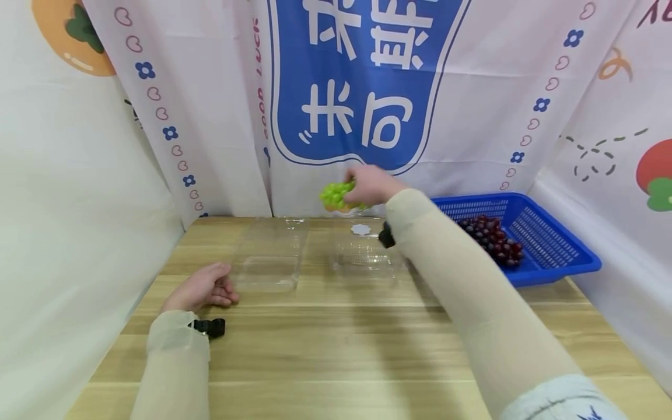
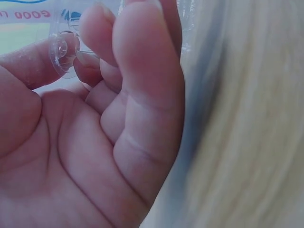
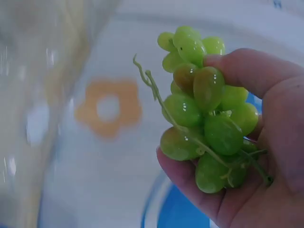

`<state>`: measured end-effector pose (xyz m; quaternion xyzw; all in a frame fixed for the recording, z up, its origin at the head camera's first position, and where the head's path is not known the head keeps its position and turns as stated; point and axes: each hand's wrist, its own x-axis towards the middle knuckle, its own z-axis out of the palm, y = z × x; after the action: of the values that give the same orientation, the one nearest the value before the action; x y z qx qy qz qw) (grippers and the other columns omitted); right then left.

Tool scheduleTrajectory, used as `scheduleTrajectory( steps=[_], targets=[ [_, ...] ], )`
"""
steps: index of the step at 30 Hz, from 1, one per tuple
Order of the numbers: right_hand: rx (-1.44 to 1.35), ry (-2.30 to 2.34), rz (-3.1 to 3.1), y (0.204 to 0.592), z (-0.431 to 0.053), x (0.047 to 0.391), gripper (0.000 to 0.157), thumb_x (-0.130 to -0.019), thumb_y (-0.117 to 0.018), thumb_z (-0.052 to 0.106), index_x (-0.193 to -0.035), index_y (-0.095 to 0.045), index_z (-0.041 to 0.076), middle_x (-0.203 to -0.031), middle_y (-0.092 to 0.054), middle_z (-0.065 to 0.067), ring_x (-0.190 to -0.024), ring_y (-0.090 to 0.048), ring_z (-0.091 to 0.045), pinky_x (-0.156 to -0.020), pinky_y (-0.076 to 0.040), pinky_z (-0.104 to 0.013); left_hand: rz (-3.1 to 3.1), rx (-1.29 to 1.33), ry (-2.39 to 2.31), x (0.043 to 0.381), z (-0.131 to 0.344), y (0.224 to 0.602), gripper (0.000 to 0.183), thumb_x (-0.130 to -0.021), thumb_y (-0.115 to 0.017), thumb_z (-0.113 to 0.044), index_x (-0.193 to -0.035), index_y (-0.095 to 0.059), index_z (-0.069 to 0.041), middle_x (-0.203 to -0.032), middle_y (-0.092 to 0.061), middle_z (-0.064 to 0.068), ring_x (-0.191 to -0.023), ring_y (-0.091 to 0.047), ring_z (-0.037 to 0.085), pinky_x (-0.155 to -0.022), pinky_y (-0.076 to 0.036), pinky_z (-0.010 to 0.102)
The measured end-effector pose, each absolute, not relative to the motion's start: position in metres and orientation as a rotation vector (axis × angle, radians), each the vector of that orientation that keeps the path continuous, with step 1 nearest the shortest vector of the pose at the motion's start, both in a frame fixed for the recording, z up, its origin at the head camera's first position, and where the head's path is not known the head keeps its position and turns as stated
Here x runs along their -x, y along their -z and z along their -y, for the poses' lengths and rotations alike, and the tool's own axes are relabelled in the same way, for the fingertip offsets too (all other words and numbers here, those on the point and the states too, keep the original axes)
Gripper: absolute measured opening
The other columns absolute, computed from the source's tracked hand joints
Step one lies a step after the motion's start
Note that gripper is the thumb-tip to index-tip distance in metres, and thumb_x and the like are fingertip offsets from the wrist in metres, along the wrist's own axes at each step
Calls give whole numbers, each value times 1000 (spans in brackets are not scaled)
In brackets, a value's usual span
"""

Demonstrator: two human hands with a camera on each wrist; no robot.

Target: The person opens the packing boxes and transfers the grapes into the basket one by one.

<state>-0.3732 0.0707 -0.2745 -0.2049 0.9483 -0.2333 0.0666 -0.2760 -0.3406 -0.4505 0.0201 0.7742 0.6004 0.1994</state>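
Note:
My right hand (image 1: 370, 185) holds a bunch of green grapes (image 3: 209, 118) up in the air, thumb on one side and fingers beneath. The grapes have thin green stems, and a few are tinged brown. Under them on the table lies a clear plastic box (image 1: 268, 286) in two parts side by side; whether these are joined I cannot tell. A white label (image 1: 360, 229) is on the right part. At the left part's near corner, my left hand (image 1: 205, 289) pinches the plastic edge between thumb and fingertips, as the left wrist view shows.
On the right of the wooden table (image 1: 315, 361) stands a blue plastic basket (image 1: 556, 268) with dark red grapes (image 1: 490, 239) in it. Printed white cloth (image 1: 226, 116) hangs behind the table and along both sides.

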Motion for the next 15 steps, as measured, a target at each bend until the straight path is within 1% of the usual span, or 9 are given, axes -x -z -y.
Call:
scheduleTrajectory(
  steps=[4,7,11,15],
  targets=[
    [451,743,-2885,258,-128,376,42,-88,-71,20,-124,-54,8,-111,-60,-10,-89,-64,-26,-72,-59,-34,-2155,-59,-1681,276,342,451,41,-113,-33,-29,-108,-45,9,-92,-64,19,-85,-70,31,-77,-60,41],
    [332,833,-2862,255,-174,376,46,-92,-69,23,-129,-51,4,-115,-59,-15,-93,-63,-29,-77,-59,-38,-2156,-54,-1686,276,344,452,40,-113,-33,-29,-109,-44,9,-92,-63,19,-85,-70,31,-77,-60,41],
    [196,968,-2829,262,-237,369,56,-96,-68,31,-137,-46,-1,-120,-59,-21,-96,-63,-30,-83,-58,-41,-2160,-59,-1688,276,345,453,37,-113,-32,-28,-111,-43,8,-93,-62,19,-86,-70,32,-78,-60,42],
    [64,1067,-2828,278,-303,359,71,-98,-66,40,-143,-38,-7,-123,-56,-26,-94,-65,-29,-82,-58,-40,-2160,-60,-1688,275,345,452,36,-113,-32,-27,-111,-42,7,-94,-62,19,-87,-70,33,-78,-60,42]
  ],
)
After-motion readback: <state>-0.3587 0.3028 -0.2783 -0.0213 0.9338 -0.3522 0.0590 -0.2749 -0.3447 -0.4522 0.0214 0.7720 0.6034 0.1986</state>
